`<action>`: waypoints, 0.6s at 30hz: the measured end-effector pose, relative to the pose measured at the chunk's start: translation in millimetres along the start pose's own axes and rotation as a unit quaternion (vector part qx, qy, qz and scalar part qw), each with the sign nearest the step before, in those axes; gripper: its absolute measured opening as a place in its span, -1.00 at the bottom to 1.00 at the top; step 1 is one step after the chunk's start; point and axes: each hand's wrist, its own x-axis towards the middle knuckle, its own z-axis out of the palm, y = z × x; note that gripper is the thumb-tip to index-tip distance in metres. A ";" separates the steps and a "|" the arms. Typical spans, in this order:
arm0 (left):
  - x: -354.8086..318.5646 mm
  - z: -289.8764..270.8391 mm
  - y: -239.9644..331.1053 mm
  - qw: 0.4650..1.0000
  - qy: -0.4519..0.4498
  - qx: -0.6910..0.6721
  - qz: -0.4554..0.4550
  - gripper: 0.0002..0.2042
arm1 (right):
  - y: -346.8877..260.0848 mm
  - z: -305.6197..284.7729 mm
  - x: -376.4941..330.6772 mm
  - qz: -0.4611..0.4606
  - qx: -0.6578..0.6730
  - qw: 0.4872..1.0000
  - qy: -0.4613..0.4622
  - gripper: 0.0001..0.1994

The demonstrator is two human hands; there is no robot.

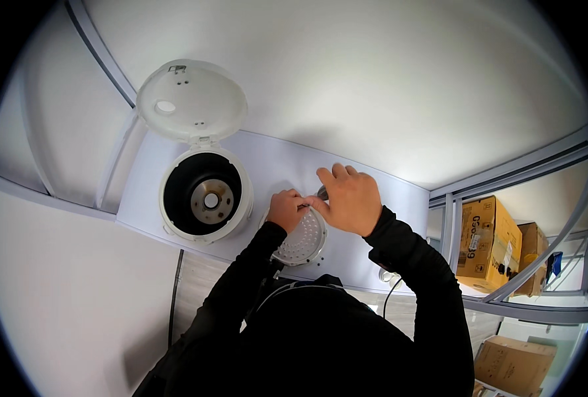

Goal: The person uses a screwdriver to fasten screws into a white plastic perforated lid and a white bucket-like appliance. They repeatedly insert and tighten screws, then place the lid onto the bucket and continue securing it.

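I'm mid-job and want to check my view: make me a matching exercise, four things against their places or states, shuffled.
1. Cooker lid
2. Perforated disc
3. Yellow carton
4. Cooker body

A. Partly covered by the left hand
B. Showing a dark interior
C. Swung open
D. Right of the right hand

Pairs: 1-C, 2-A, 3-D, 4-B

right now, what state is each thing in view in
White cooker lid: raised, open
White cooker body: open, inner pot out
Heating plate: exposed, with brown stains
Perforated disc: partly covered by the left hand
Left hand: fingers bent, over the disc's edge
Right hand: fingers curled beside a dark object, grip unclear
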 end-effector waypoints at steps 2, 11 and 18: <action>-0.1 -0.3 1.9 1.000 0.004 -0.005 0.000 -0.88 | 4.1 9.2 -0.2 -0.030 0.043 0.997 0.063 -0.62; -1.5 -0.2 -1.5 1.000 0.004 -0.006 0.008 -0.86 | 8.0 7.2 7.2 0.042 -0.023 0.997 -0.064 -0.64; -0.6 -1.2 1.5 1.000 -0.013 -0.021 -0.006 -0.88 | 12.0 13.4 5.8 -0.029 -0.003 0.999 0.046 -0.58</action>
